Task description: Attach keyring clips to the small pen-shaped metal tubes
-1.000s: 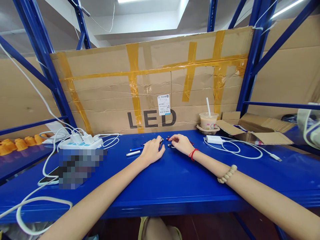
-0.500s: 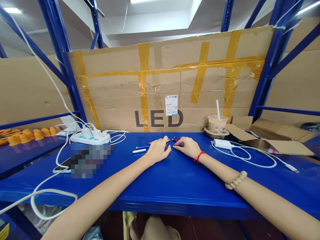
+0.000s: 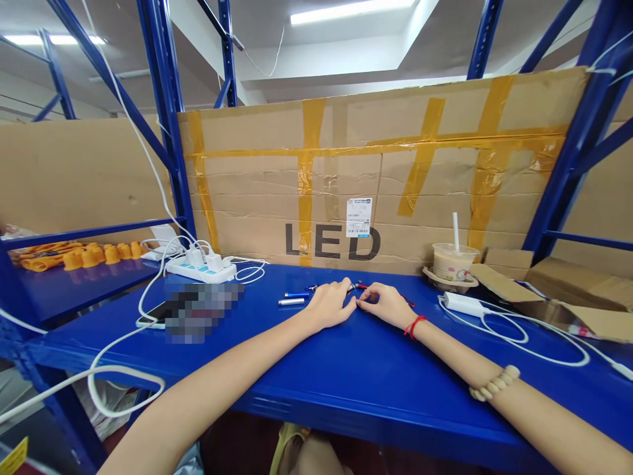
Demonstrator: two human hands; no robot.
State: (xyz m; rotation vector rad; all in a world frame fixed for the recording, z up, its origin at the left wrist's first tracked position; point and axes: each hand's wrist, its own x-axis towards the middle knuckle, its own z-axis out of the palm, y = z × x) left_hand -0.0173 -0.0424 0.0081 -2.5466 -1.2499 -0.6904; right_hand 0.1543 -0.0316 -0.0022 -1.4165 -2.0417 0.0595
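My left hand [image 3: 330, 305] and my right hand [image 3: 384, 305] rest close together on the blue shelf top [image 3: 346, 369], fingers curled over a cluster of small parts, some red, some metal [image 3: 357, 287]. What each hand pinches is too small to name. A silver pen-like tube [image 3: 291, 301] and a blue one [image 3: 295, 294] lie just left of my left hand. A red string circles my right wrist and a bead bracelet sits higher on that forearm.
A white power strip [image 3: 200, 269] with chargers and trailing cables sits at the back left, a phone [image 3: 153, 318] in front of it. A drink cup with straw [image 3: 453, 261], a white adapter with cable [image 3: 462, 303] and open cardboard boxes [image 3: 558, 293] stand right. A taped "LED" cardboard sheet [image 3: 376, 171] backs the shelf. Orange parts [image 3: 99, 254] line the left shelf.
The view has swung left and tilted up a little. Both hands stay together over the small parts, barely shifting on the shelf.
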